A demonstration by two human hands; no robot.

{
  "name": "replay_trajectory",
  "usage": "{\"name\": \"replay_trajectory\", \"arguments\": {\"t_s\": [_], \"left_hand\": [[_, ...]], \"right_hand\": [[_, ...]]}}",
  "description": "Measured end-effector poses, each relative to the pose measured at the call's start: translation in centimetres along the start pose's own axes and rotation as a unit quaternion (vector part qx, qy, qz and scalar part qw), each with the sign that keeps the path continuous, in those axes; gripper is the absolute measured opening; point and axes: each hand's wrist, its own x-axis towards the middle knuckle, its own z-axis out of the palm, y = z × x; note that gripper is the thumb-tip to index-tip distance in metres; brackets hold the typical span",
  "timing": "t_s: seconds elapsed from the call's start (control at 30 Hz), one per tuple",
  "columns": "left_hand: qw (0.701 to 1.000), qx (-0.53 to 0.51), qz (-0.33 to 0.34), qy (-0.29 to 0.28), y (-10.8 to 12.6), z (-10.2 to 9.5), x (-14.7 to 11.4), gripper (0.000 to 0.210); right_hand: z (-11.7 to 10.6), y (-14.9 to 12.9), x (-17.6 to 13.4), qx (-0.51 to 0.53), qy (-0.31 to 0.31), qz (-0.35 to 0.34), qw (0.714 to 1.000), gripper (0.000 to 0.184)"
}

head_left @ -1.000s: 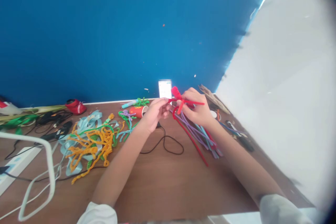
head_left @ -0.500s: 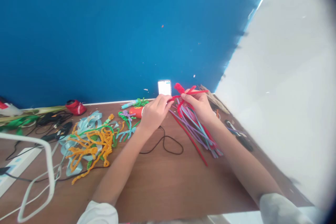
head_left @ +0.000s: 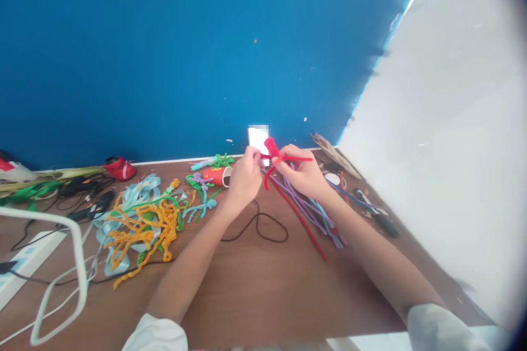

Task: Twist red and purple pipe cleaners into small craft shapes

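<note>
Between my hands is a red pipe-cleaner figure [head_left: 271, 147] with a thick coiled top and thin stems sticking out. My left hand [head_left: 246, 175] pinches a red stem on its left side. My right hand [head_left: 302, 173] grips the figure's middle between thumb and fingers, and one stem points right past the fingertips while another curls down to the left. Beneath my right hand and forearm lies a bundle of purple, blue and red pipe cleaners [head_left: 307, 205], partly hidden. One long red pipe cleaner [head_left: 302, 219] stretches toward me over the table.
A lit phone [head_left: 256, 137] leans on the blue wall behind my hands. To the left lie a red paper cup [head_left: 214, 176], orange twisted pipe cleaners [head_left: 158, 225], light-blue ribbon [head_left: 138, 194] and a white power strip [head_left: 31, 260]. A black cable [head_left: 272, 239] loops on the brown table.
The red figure and my right hand have shifted left and slightly down. The figure has turned, and one stem now curls toward the lower left. My left hand has moved slightly.
</note>
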Motion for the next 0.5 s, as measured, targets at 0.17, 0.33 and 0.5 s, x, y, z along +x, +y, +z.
{"name": "replay_trajectory", "arguments": {"t_s": [0.17,0.33,0.5], "left_hand": [[0.872,-0.399,-0.203,-0.198,0.8,-1.6,0.4,0.02],[0.851,-0.431,-0.18,-0.241,1.0,-2.6,0.5,0.022],[0.94,-0.291,-0.076,-0.162,1.8,-2.8,0.2,0.022]], "right_hand": [[-1.0,0.5,0.2,-0.141,-0.038,-0.17,0.975,0.007],[-1.8,-0.2,0.3,-0.122,-0.016,-0.17,0.978,0.011],[-1.4,-0.3,0.2,0.013,0.03,-0.033,0.999,0.02]]}}
